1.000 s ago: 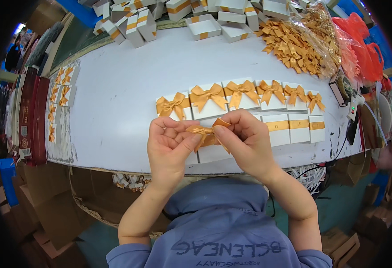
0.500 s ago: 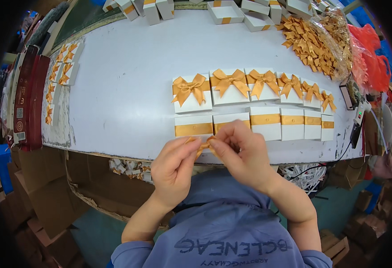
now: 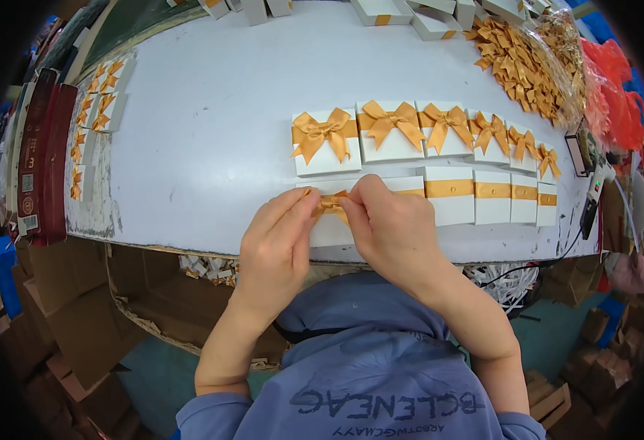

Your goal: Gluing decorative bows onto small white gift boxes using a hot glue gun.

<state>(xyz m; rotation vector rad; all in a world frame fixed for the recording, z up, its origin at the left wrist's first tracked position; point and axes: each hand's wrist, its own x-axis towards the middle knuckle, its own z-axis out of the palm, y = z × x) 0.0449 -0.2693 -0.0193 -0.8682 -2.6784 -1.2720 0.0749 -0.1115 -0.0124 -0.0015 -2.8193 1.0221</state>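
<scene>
Between my two hands is a gold ribbon bow [image 3: 329, 204], over the leftmost white box [image 3: 329, 233] of the near row. My left hand [image 3: 274, 231] pinches the bow's left loop; my right hand [image 3: 395, 224] pinches its right side. My fingers partly hide that box and the one beside it. Farther right in this row, white gift boxes [image 3: 449, 209] have a gold band with a small round dot in the middle. Behind them stands a row of white boxes [image 3: 329, 163], each topped with a gold bow [image 3: 391, 125].
A heap of loose gold bows [image 3: 520, 73] lies at the far right by red plastic bags [image 3: 615, 88]. Open white box parts [image 3: 384, 11] line the back edge. Finished bowed boxes [image 3: 109, 106] stand at the left, beside dark red cartons [image 3: 46, 158]. A cable [image 3: 542, 262] crosses the right edge.
Both hands have moved forward and up, carrying the bow from the table's front edge onto the leftmost near box. The boxes appear slightly shifted in view.
</scene>
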